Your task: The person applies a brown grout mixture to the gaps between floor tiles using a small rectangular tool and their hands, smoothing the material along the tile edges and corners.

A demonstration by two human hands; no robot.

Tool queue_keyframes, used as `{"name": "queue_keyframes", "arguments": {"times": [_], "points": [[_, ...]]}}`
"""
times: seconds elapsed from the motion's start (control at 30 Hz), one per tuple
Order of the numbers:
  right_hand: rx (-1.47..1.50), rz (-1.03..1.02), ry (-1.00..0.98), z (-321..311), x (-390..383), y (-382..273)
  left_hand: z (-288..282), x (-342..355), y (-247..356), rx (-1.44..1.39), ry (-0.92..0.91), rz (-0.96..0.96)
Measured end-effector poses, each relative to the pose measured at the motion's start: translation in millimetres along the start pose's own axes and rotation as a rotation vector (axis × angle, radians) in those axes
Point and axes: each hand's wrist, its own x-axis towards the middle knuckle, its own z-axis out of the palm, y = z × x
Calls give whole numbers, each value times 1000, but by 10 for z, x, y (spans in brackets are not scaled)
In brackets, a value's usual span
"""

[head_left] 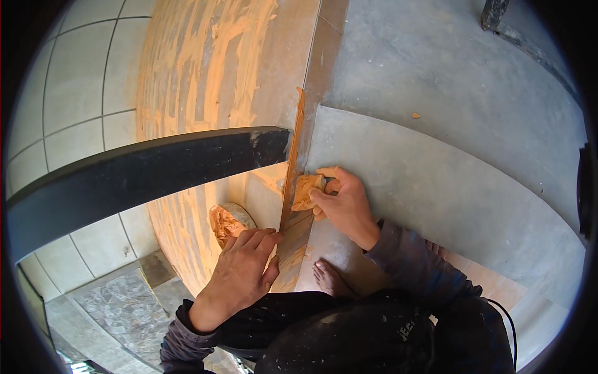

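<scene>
In my right hand (344,202) is a small flat spreader (306,191), its face coated with orange paste. Thumb and fingers pinch its right end, and the coated face meets a narrow upright edge strip (298,143) smeared with the same paste. My left hand (243,271) lies lower left with its fingers stretched out, fingertips at the strip's lower end; it holds nothing. Just beyond those fingers stands a small round container (229,221) with orange paste inside, partly covered by the hand.
A dark beam (156,165) crosses from the left and ends at the strip. Behind it is a surface streaked with orange paste (205,68). Grey steps (430,168) curve away at right. Pale tiles (75,75) line the left. My bare foot (329,278) is below.
</scene>
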Motion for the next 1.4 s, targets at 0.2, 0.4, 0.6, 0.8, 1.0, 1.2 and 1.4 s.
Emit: {"name": "queue_keyframes", "arguments": {"times": [0.2,0.4,0.6,0.8,1.0,1.2,1.4], "points": [[-8,7,-3,579,-122,-254,-306,-534,-438,-49,70,43],[-137,111,-95,1117,-225,-361,-336,-1065,-913,-24,101,68],[-288,165,-94,1581,-107,-271,-356,-1449,-1244,-43,136,92],[-206,116,27,1957,-17,-135,-310,-1642,-1477,-51,132,102],[-78,-37,129,1992,20,61,-205,-1581,-1508,-59,137,109],[131,-145,116,1864,88,148,-176,-1503,-1507,-60,142,107],[70,-88,72,1392,-282,99,-158,-1495,-1485,-73,161,111]]}}
